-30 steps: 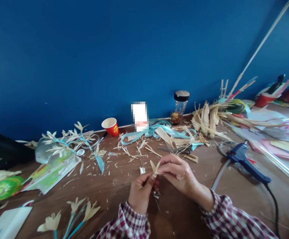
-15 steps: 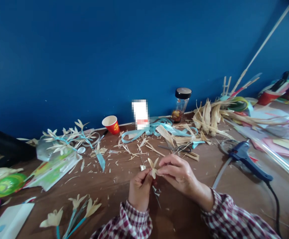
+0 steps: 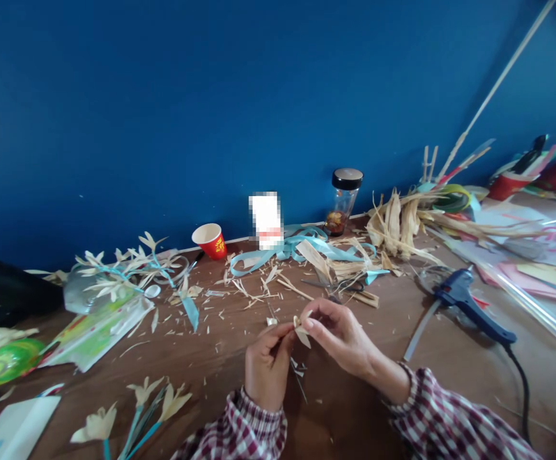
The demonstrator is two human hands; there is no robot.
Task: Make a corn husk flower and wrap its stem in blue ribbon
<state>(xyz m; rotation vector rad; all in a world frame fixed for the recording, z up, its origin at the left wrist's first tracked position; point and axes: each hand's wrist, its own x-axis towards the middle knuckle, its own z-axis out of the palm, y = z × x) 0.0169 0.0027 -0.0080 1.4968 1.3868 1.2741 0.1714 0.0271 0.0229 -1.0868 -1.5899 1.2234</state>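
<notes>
Between my hands is a small cream husk flower (image 3: 302, 336), partly covered by fingers. My left hand (image 3: 269, 364) pinches its base from the left, fingers closed. From the right, my right hand (image 3: 338, 335) pinches one of its petals between thumb and fingertips. A thin wire (image 3: 301, 386) with pale scraps around it shows just below the flower; whether it joins the flower I cannot tell. Three finished-looking husk flowers (image 3: 100, 425) with blue-wrapped stems lie at the lower left.
A blue glue gun (image 3: 472, 305) with its cord lies at right. Behind stand a red paper cup (image 3: 215, 246), a lidded glass jar (image 3: 343, 207), light-blue ribbon (image 3: 254, 263) and dried husks (image 3: 393, 223). Scissors lie among scraps. A flower branch (image 3: 115, 271) is at left.
My right fingers have closed from beside the flower onto a petal. The flower has turned, one petal now pointing down to the right. The whole view has shifted slightly.
</notes>
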